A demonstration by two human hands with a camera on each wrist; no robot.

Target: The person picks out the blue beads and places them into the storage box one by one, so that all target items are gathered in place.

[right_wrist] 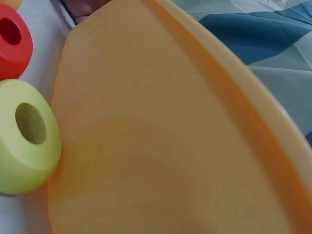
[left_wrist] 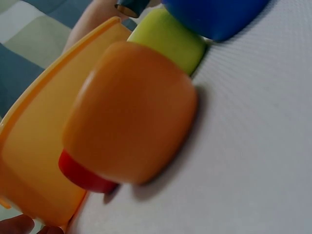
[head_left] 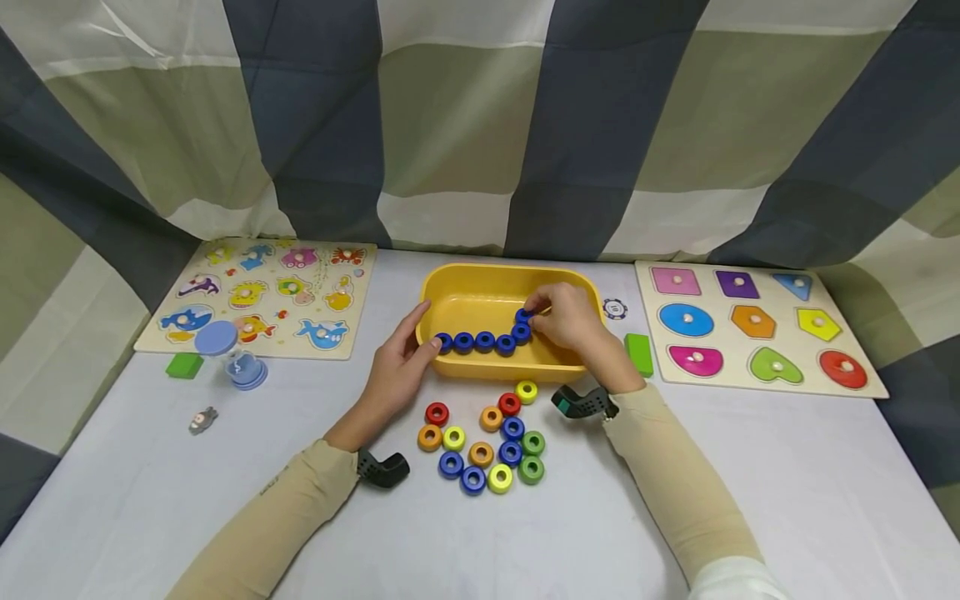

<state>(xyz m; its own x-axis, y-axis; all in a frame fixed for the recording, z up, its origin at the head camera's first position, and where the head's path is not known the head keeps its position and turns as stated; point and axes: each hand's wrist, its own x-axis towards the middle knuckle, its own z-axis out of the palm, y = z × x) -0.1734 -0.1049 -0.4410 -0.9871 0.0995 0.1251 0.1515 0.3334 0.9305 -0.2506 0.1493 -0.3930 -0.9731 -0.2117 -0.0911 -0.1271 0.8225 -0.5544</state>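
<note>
A yellow tray (head_left: 480,289) stands in the middle of the table, with a curved row of blue rings (head_left: 484,342) along its near side. My left hand (head_left: 397,367) grips the tray's left end, its thumb over the rim; its fingertips (left_wrist: 17,224) show low in the left wrist view. Inside the tray, my right hand (head_left: 570,317) pinches the last blue ring (head_left: 522,316) at the row's far right end. The tray wall (right_wrist: 146,122) hides this hand from the right wrist view.
Loose red, orange, yellow, blue and green rings (head_left: 480,454) lie before the tray. Wooden puzzle boards stand left (head_left: 360,287) and right (head_left: 735,379). Green blocks (head_left: 638,354), a blue-capped sand timer (head_left: 243,367), a small grey figure (head_left: 202,420) and a round chip (head_left: 615,309) lie nearby.
</note>
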